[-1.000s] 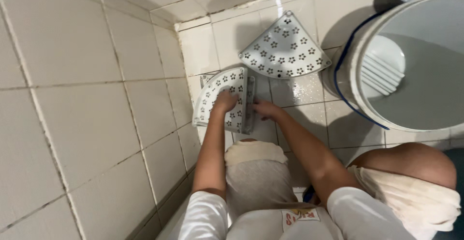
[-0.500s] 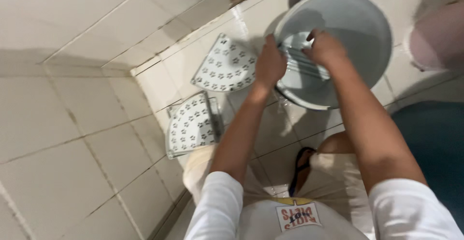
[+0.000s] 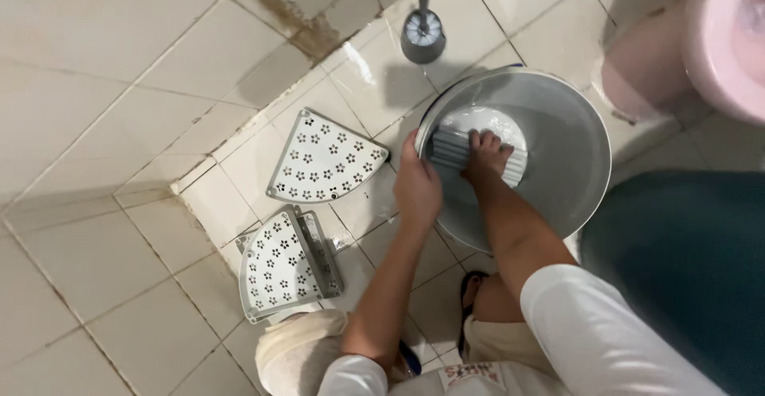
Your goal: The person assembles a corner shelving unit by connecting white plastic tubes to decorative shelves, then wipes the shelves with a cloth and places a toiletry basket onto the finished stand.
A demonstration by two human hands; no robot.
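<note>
Down in the bucket lies a white ribbed piece, flat against the bottom, toward the side nearest the wall corner. My right hand reaches over the bucket's near rim and rests on that piece, fingers spread across its ridges; I cannot tell whether they are curled under its edge or only pressing down. My left hand is closed over the bucket's rim on the side facing the two shelves, thumb outside, fingers hooked over the edge. So my hands are apart, one on the rim, one inside.

The bucket is grey, round, with a blue line along part of its rim, and it stands on the wet tiled floor. Just beside it, on my left hand's side, a white quarter-round shelf with flower-shaped holes lies flat, its point close to the bucket but not touching it as far as I can see. A second shelf of the same kind lies farther from the bucket, near my knee, with a raised rail along one edge. Beyond the bucket, toward the wall, a grey brush stands upright. On the bucket's far right a pink toilet rises, and a dark teal mat lies near the bucket on that same side.
</note>
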